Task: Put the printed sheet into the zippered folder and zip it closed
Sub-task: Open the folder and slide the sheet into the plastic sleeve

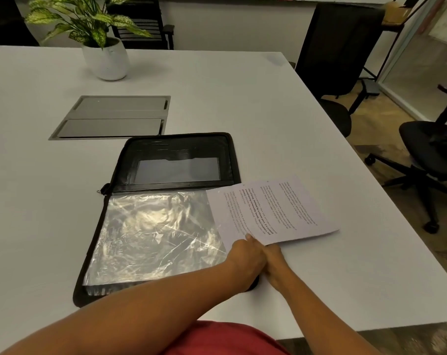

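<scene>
Head view: printed sheet (271, 211) lay overlapping the zippered folder's (176, 160) right edge, mostly off it. I judged it light, floppy and easy to crease. My left hand (245, 254) pinched its near edge, thumb on top. My right hand (276, 263) touched the left; its fingers were hidden, so I can't tell.

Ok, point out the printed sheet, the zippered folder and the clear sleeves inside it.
printed sheet (276, 208), head view, on the middle of the text side.
zippered folder (176, 147), head view, on the black inner face of the far flap.
clear sleeves (150, 231), head view, on the centre of the shiny top sleeve.
</scene>
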A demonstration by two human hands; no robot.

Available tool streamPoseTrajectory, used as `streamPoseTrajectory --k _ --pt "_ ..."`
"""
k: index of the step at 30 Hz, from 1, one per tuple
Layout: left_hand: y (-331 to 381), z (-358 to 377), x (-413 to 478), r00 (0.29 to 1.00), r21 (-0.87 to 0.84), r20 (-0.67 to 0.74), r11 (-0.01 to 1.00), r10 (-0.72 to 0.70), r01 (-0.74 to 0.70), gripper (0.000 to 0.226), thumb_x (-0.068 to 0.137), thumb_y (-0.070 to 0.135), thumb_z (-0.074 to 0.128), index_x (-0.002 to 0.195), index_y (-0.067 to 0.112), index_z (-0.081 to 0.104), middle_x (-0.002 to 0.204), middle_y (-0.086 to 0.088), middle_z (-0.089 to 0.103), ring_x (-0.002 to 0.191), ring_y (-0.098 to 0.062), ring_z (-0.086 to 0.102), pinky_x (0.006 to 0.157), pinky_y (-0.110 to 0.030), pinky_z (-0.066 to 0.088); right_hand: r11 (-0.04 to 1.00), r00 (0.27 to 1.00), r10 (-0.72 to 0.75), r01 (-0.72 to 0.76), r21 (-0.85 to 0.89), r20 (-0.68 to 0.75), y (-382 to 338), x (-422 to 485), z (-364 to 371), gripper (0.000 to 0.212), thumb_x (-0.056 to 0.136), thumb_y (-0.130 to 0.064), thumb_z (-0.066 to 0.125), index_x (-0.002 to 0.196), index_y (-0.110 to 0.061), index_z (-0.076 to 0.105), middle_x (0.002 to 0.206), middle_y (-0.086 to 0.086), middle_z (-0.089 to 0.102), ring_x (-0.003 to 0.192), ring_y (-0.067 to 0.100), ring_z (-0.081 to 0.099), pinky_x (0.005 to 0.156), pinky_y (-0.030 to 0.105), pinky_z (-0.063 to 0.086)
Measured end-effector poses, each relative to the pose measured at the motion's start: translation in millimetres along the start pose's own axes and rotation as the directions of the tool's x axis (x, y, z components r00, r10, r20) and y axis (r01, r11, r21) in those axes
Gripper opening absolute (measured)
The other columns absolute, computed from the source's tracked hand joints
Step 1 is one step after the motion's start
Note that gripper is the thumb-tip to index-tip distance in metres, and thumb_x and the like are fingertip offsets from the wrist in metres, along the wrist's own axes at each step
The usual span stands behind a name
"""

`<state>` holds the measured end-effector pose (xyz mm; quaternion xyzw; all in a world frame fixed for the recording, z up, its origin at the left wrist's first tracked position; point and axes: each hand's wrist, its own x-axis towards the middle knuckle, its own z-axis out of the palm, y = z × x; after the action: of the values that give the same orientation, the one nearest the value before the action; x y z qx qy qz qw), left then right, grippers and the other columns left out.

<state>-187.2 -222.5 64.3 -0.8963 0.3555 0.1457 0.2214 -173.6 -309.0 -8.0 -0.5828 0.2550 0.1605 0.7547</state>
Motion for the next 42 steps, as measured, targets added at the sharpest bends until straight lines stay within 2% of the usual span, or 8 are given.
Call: streamPoseTrajectory --k 7,15,20,24,27,29,36,42 --pt "-3 2 -4 0.996 0.077 0.007 0.993 0.093 -0.094 0.030 0.095 -0.003 0.038 0.122 -0.005 0.050 0.126 -0.021 0.054 0.112 -0.033 0.055 0.089 -0.034 0.049 0.968 0.964 0.069 -0.003 0.251 -0.257 -17 7 -34 0.035 0.088 -0.013 0.057 0.121 -0.003 0.054 0.116 0.021 0.062 0.082 0.026 0.061 0.057 0.028 0.052" --pt "3 10 10 0.999 0.027 -0.001 0.998 0.054 -0.054 0.042 0.099 0.012 0.039 0.138 -0.003 0.034 0.135 -0.022 0.047 0.117 -0.033 0.054 0.092 -0.035 0.048 0.990 0.995 0.032 -0.017 0.143 -0.100 5 0 -11 0.042 0.084 -0.001 0.059 0.124 -0.012 0.053 0.112 0.010 0.066 0.100 0.028 0.064 0.082 0.040 0.055" --pt "6 17 8 0.998 0.069 0.003 0.996 0.063 -0.064 0.038 0.099 0.009 0.036 0.135 -0.005 0.038 0.135 -0.024 0.048 0.119 -0.035 0.052 0.092 -0.037 0.048 0.981 0.991 0.043 -0.017 0.193 -0.128 -4 2 -18 0.033 0.082 -0.012 0.066 0.114 -0.014 0.057 0.098 0.009 0.070 0.081 0.025 0.069 0.055 0.029 0.056" --pt "4 20 7 0.996 0.024 0.024 0.996 0.088 -0.088 0.024 0.094 0.000 0.037 0.090 0.002 0.061 0.085 -0.011 0.059 0.068 -0.022 0.053 0.050 -0.025 0.037 0.941 0.904 -0.033 0.172 0.292 -0.427 -17 10 -50 0.037 0.087 -0.005 0.059 0.123 -0.006 0.052 0.120 0.017 0.060 0.097 0.027 0.059 0.078 0.040 0.052" --pt "5 19 7 0.993 0.068 0.075 0.993 0.093 -0.098 0.023 0.094 -0.001 0.039 0.089 0.004 0.061 0.060 -0.007 0.033 0.049 -0.018 0.030 0.041 -0.025 0.019 0.950 0.859 -0.081 0.220 0.222 -0.505 -20 11 -60 0.041 0.085 0.006 0.056 0.125 -0.001 0.048 0.127 0.021 0.055 0.102 0.029 0.056 0.083 0.040 0.050" --pt "5 20 8 0.991 0.071 0.088 0.992 0.100 -0.107 0.023 0.095 0.001 0.040 0.097 0.004 0.063 0.061 -0.007 0.034 0.055 -0.019 0.040 0.042 -0.026 0.019 0.969 0.863 -0.104 0.199 0.145 -0.494 -17 10 -52 0.046 0.083 0.008 0.057 0.128 -0.002 0.047 0.128 0.020 0.054 0.108 0.032 0.056 0.082 0.039 0.050" --pt "11 33 13 0.992 0.071 -0.006 0.990 0.125 -0.125 0.028 0.096 0.007 0.046 0.122 0.000 0.052 0.111 -0.013 0.061 0.097 -0.024 0.062 0.079 -0.029 0.051 0.986 0.939 -0.152 0.124 -0.110 -0.309 3 -1 -25 0.048 0.079 0.003 0.064 0.123 -0.005 0.047 0.115 0.014 0.058 0.094 0.029 0.061 0.060 0.029 0.057" --pt "7 29 10 0.989 0.030 0.036 0.989 0.142 -0.143 0.021 0.095 0.003 0.043 0.097 0.002 0.063 0.071 -0.007 0.051 0.061 -0.019 0.045 0.044 -0.025 0.023 0.960 0.880 -0.218 0.115 -0.257 -0.421 -13 4 -42 0.053 0.078 -0.006 0.069 0.126 -0.007 0.046 0.105 0.009 0.057 0.096 0.026 0.058 0.086 0.038 0.053"
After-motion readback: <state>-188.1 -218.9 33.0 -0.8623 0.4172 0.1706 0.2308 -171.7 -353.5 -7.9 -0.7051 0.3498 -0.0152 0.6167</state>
